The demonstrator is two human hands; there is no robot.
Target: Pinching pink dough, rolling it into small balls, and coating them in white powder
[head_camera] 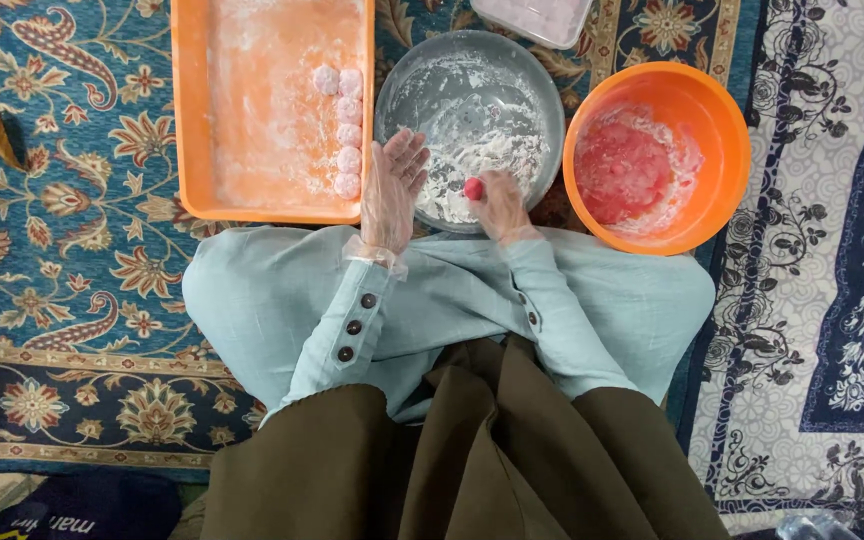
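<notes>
My right hand [500, 205], in a clear plastic glove, pinches a small red ball of dough [474, 188] over the near rim of a grey metal bowl [422, 80] dusted with white flour. Beside it, my left hand [390, 190], also gloved, is held flat and open with its fingers spread, touching nothing. An orange tray [187, 110] to the left holds a column of several floured pink balls [349, 132] along its right side. An orange bowl [727, 180] on the right contains red dough [622, 170].
A clear plastic container [537, 18] sits at the top edge behind the grey bowl. Everything rests on a patterned blue carpet [72, 200]. My knees, in pale blue cloth [252, 300], lie just below the tray and bowls.
</notes>
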